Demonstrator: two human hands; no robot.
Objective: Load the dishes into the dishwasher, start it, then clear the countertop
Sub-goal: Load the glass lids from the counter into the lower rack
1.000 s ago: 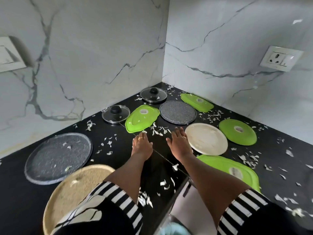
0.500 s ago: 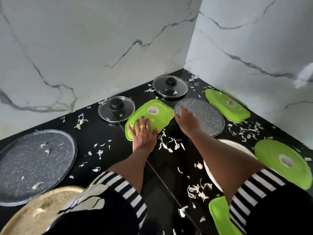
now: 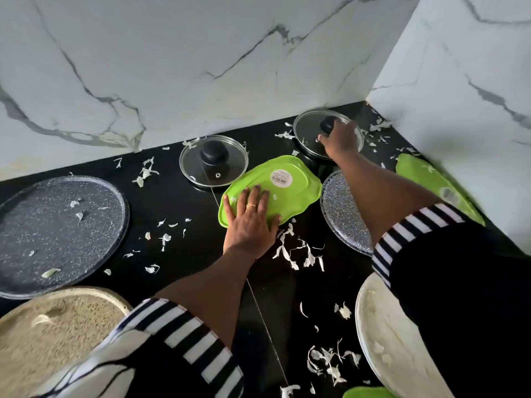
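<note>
She leans deep into the corner of the black surface. Her left hand lies flat, fingers spread, on the near end of the green tray, pressing it down rather than gripping it. Her right hand is at the far glass lid, which sits right in the corner against the marble wall. The fingers curl about its black knob, though I cannot tell whether they have closed on it.

The step looks like gathering dishes for the dishwasher, which is nowhere in sight. To do it well, she should take the knob squarely between thumb and fingers and lift the lid straight up before drawing it back. Dragging it would knock the speckled grey plate under her forearm or the green tray beside it. The white scraps strewn around could make a sliding dish skid. The nearer glass lid sits untouched, just beside the tray.
</note>
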